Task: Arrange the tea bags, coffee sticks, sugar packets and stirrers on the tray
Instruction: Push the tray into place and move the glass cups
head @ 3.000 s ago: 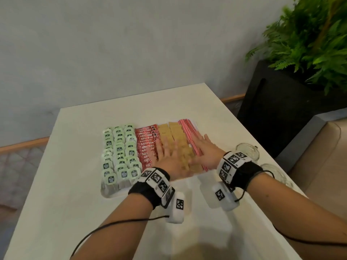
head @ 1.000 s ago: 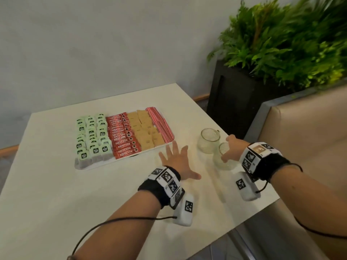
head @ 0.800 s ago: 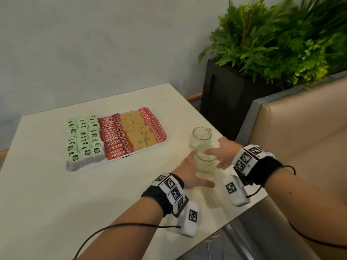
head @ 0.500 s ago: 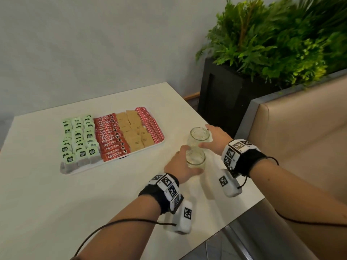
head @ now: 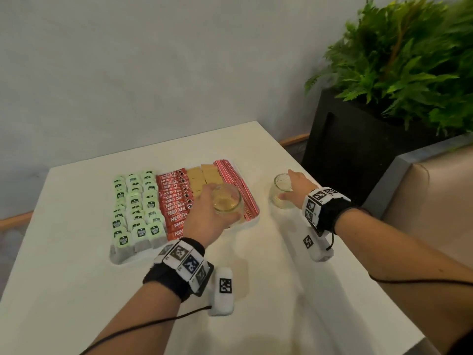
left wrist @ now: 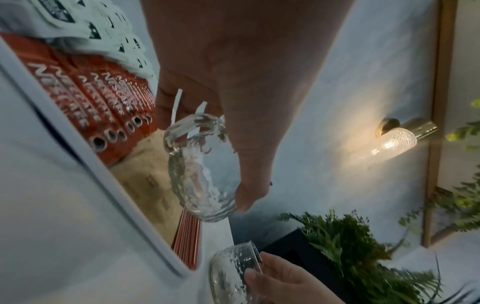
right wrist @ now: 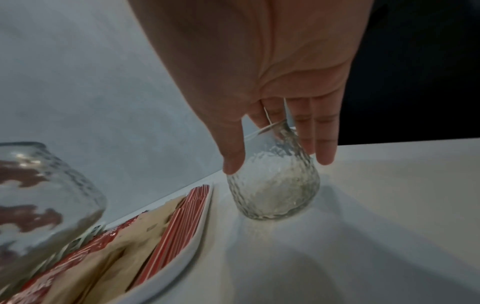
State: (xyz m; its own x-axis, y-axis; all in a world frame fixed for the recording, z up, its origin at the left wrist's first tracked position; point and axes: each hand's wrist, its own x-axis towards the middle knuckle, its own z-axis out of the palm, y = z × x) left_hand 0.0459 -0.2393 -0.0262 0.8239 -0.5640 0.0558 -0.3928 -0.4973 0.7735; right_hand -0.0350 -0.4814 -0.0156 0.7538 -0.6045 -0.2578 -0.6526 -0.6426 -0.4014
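Observation:
A white tray (head: 116,257) holds rows of green tea bags (head: 134,206), red coffee sticks (head: 174,198), brown sugar packets (head: 202,175) and red striped stirrers (head: 230,175). My left hand (head: 212,213) grips an empty textured glass (head: 227,202) in the air over the tray's right half; the left wrist view shows that glass (left wrist: 200,170) tilted above the sugar packets. My right hand (head: 294,188) holds a second glass (head: 279,196) that stands on the table just right of the tray, with thumb and fingers on opposite sides of this glass (right wrist: 275,191).
The white table (head: 76,290) ends close behind the right glass. A black planter (head: 358,149) with a fern stands beyond that edge, and a beige seat back (head: 435,201) lies to the right. A lit wall lamp (left wrist: 394,142) shows in the left wrist view.
Both hands left the sugar packets and went to the two glasses. Since half a second ago, my left hand has lifted one glass leftward over the tray. The right hand stays on the other.

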